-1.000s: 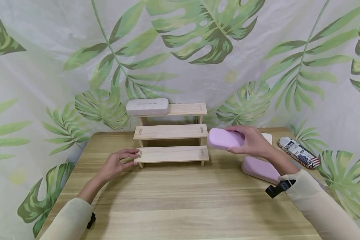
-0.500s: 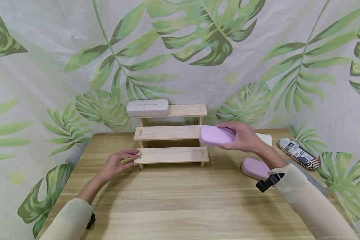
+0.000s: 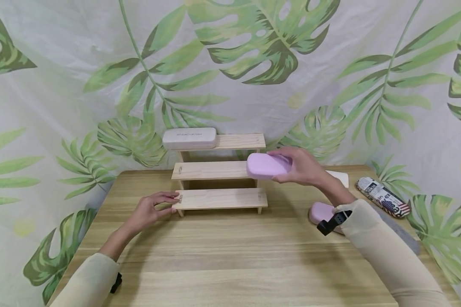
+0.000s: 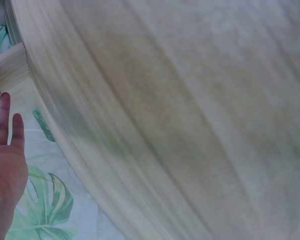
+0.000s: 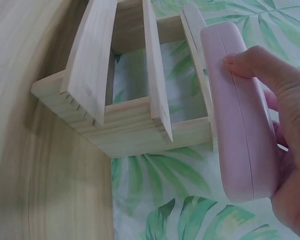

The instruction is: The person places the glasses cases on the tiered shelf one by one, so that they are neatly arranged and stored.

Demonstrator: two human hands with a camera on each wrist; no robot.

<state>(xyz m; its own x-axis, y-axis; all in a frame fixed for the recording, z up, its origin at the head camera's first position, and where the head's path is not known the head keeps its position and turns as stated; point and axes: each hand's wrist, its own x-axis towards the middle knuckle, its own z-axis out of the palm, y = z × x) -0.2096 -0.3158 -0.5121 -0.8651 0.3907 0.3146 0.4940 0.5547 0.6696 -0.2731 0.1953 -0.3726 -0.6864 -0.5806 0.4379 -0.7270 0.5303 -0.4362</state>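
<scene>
Three wooden tiers make up a small stepped display stand [image 3: 215, 198] at the back of the table. My left hand [image 3: 147, 213] holds the left end of its lowest tier, thumb by the front edge and fingertips on the board. In the left wrist view only part of the left hand [image 4: 7, 165] shows. My right hand [image 3: 301, 167] grips a pink glasses case [image 3: 266, 166] in the air, in front of the right end of the middle tier. In the right wrist view the thumb presses the seam side of the pink case [image 5: 240, 120]. A white glasses case [image 3: 190, 138] lies on the top tier, at its left.
Right on the table lie another pink case [image 3: 320, 212], partly behind the right wrist, a white item [image 3: 339, 177] behind the forearm, a printed case [image 3: 382, 197] and a grey item [image 3: 401, 234] partly under the sleeve. A leaf-print cloth [image 3: 253, 102] hangs close behind.
My right hand has carried the pink glasses case left and slightly upward, from beside the stand to the right end of its middle tier. My left hand stays at the lowest tier.
</scene>
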